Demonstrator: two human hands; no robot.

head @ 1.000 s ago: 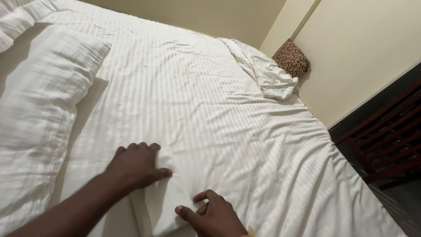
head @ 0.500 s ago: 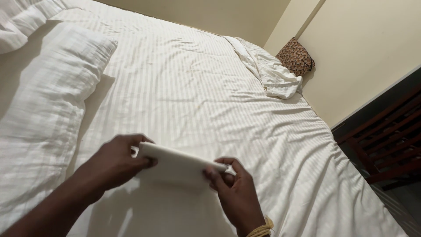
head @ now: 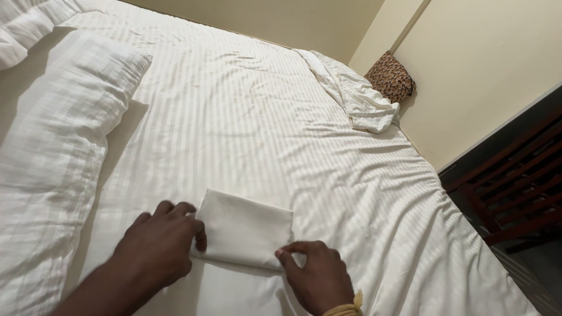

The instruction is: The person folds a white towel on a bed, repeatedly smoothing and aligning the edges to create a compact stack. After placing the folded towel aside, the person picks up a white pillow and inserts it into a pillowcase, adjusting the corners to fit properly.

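From the head view I see a bed (head: pixel 263 117) under a white striped sheet, cream walls behind, a long white pillow (head: pixel 52 158) at nine o'clock, a crumpled white cloth (head: pixel 357 99) and a brown patterned cushion (head: pixel 391 76) at one o'clock, and a dark wooden chair (head: pixel 515 193) at three o'clock. At six o'clock a folded white cloth (head: pixel 246 225) lies flat on the sheet. My left hand (head: pixel 155 246) presses its left edge with a released, flat grip, while my right hand (head: pixel 316 275) pinches the near right corner.
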